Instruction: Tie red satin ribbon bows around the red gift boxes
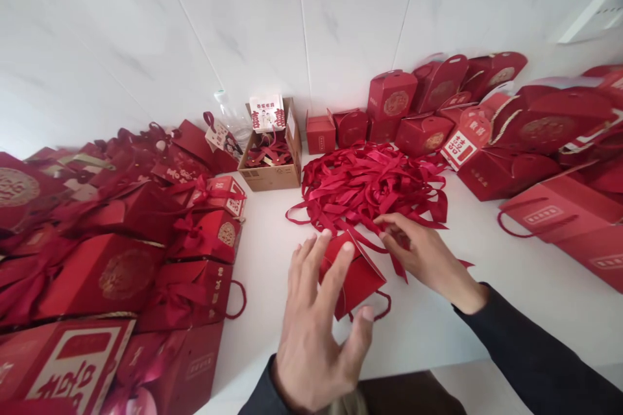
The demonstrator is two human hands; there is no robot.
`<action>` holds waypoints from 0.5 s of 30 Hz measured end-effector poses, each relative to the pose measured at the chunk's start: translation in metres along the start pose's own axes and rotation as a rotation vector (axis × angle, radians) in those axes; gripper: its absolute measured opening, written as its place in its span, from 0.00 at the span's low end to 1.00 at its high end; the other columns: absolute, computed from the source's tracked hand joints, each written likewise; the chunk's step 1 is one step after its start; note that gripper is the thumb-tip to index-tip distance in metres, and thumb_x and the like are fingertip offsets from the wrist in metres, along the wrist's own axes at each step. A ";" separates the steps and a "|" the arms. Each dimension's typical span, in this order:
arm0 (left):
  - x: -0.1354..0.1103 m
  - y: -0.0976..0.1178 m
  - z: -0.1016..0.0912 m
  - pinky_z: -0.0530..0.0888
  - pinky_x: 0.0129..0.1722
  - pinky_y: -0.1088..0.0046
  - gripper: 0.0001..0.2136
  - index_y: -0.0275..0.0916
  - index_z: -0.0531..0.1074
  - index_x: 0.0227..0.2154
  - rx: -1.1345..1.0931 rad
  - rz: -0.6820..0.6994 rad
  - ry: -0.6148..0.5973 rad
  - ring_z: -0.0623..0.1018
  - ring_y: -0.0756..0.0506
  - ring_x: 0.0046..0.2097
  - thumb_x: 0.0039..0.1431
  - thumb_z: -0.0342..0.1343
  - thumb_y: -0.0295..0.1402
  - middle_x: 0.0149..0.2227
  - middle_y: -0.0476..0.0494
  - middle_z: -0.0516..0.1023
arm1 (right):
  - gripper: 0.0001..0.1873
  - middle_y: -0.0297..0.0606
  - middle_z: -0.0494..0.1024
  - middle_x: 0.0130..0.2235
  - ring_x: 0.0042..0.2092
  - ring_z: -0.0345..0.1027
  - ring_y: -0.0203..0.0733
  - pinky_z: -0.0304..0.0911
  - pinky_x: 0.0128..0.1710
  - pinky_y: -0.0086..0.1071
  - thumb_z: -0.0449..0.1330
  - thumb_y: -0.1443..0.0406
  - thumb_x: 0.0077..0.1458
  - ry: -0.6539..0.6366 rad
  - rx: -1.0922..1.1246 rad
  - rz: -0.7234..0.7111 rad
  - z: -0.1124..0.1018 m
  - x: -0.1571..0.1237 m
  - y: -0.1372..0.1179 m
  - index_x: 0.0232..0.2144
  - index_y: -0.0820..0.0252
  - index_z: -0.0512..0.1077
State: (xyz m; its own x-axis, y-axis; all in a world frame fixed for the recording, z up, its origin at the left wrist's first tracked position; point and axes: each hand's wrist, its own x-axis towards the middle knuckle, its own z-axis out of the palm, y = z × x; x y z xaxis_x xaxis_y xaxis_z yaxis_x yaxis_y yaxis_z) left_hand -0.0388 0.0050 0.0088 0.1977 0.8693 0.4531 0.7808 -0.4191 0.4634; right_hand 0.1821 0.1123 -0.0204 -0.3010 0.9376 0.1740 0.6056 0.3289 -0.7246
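A small red gift box (357, 279) with a cord handle lies on the white table (511, 285) in front of me. My left hand (318, 318) hovers over its left side, fingers spread and open, fingertips touching the box's top edge. My right hand (421, 253) rests at the near edge of a pile of red ribbons (370, 185), its fingers pinched on a ribbon strand just right of the box.
Ribbon-tied red gift boxes (195, 253) crowd the left side. More red boxes and bags (535, 142) line the right and back by the tiled wall. A cardboard carton (272, 172) with red tags stands at the back centre.
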 end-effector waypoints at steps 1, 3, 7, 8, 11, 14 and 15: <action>0.005 0.002 0.002 0.59 0.69 0.41 0.30 0.43 0.57 0.70 0.041 0.032 -0.009 0.54 0.30 0.74 0.68 0.55 0.38 0.74 0.33 0.54 | 0.13 0.39 0.81 0.40 0.42 0.78 0.49 0.73 0.41 0.40 0.55 0.58 0.69 0.017 0.017 0.020 -0.006 -0.004 -0.005 0.50 0.54 0.72; 0.012 0.001 0.007 0.56 0.69 0.39 0.27 0.42 0.62 0.67 0.116 0.078 -0.030 0.53 0.29 0.75 0.67 0.56 0.38 0.73 0.32 0.55 | 0.16 0.39 0.82 0.42 0.44 0.79 0.48 0.73 0.41 0.38 0.56 0.54 0.69 0.071 0.049 0.060 -0.019 -0.014 -0.014 0.52 0.54 0.72; 0.009 -0.010 0.007 0.57 0.69 0.38 0.16 0.41 0.71 0.56 0.158 0.037 -0.012 0.56 0.30 0.74 0.66 0.56 0.30 0.71 0.32 0.61 | 0.20 0.39 0.81 0.39 0.39 0.79 0.48 0.73 0.34 0.34 0.60 0.47 0.64 0.267 0.136 0.209 -0.052 -0.037 -0.020 0.48 0.52 0.75; 0.006 -0.013 0.005 0.58 0.69 0.38 0.15 0.41 0.71 0.55 0.148 0.020 -0.010 0.57 0.30 0.73 0.66 0.56 0.29 0.70 0.33 0.63 | 0.20 0.38 0.81 0.37 0.36 0.78 0.48 0.71 0.31 0.33 0.61 0.46 0.62 0.311 0.124 0.248 -0.061 -0.042 -0.016 0.46 0.51 0.75; -0.002 -0.021 -0.001 0.62 0.68 0.41 0.15 0.43 0.71 0.54 0.094 -0.010 -0.013 0.63 0.33 0.70 0.66 0.55 0.28 0.66 0.36 0.68 | 0.18 0.40 0.82 0.35 0.34 0.78 0.52 0.70 0.29 0.37 0.58 0.46 0.64 0.304 -0.058 0.257 -0.078 -0.055 0.008 0.43 0.50 0.75; -0.006 -0.023 -0.008 0.63 0.68 0.43 0.17 0.44 0.69 0.57 0.054 -0.025 -0.013 0.67 0.35 0.68 0.67 0.54 0.28 0.65 0.37 0.69 | 0.16 0.46 0.81 0.42 0.44 0.76 0.59 0.72 0.41 0.48 0.56 0.50 0.64 0.244 -0.302 0.128 -0.081 -0.067 0.033 0.43 0.52 0.76; -0.007 -0.021 -0.009 0.64 0.67 0.43 0.19 0.44 0.67 0.59 0.051 -0.035 -0.008 0.67 0.35 0.68 0.67 0.55 0.29 0.66 0.36 0.68 | 0.16 0.46 0.80 0.46 0.48 0.74 0.61 0.70 0.47 0.52 0.57 0.51 0.64 0.207 -0.331 0.083 -0.079 -0.072 0.038 0.45 0.52 0.76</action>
State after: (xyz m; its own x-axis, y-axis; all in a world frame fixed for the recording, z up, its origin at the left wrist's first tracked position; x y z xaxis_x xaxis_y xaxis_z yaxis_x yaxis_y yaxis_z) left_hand -0.0623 0.0057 0.0030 0.1747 0.8851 0.4313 0.8166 -0.3750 0.4388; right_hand 0.2852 0.0666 -0.0079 -0.1065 0.9544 0.2789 0.8367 0.2376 -0.4934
